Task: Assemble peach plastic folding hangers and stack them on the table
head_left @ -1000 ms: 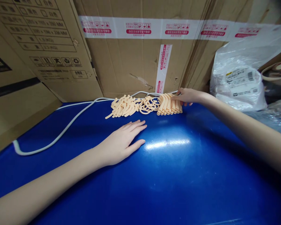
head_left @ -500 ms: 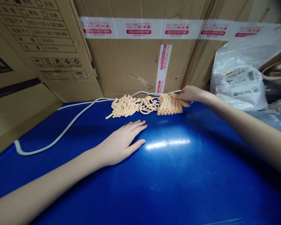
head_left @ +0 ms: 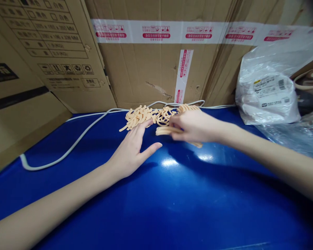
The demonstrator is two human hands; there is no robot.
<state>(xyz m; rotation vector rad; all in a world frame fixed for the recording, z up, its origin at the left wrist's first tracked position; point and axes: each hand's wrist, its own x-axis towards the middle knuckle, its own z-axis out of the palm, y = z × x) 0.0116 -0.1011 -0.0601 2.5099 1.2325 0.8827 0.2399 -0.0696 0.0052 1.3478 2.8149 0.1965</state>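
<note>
Three little clusters of pale peach pieces line the back of your counter (head_left: 156,208), which is a deep blue, smooth and shiny enough to throw back a couple of white glare patches. Brown cardboard walls you in: a printed carton (head_left: 65,52) on the left, and a big cardboard panel (head_left: 146,66) behind, with white-and-red tape (head_left: 156,31) running across it and a scuffed tear low down. Over on the right you've got a crinkly clear plastic bag (head_left: 268,93) with a barcode label. A thin, rounded white cable (head_left: 78,142) loops along the left side and behind the pieces.

Shape-wise, the left cluster is a heap of curved strips (head_left: 138,118) with rounded ends, the middle one is a tangle of ring-like bits (head_left: 163,118), and the right one is a row of curved slats (head_left: 189,108), partly blocked by your hand. They look smooth, but can't tell you what they're made of.

Your right hand (head_left: 190,126) is a bit blurry, fingers curled around a peach piece (head_left: 163,130) in front of the clusters. Your left hand (head_left: 127,149) has its fingers close together, thumb stuck out wide, tips right by the curved strips; can't tell if they're touching.
</note>
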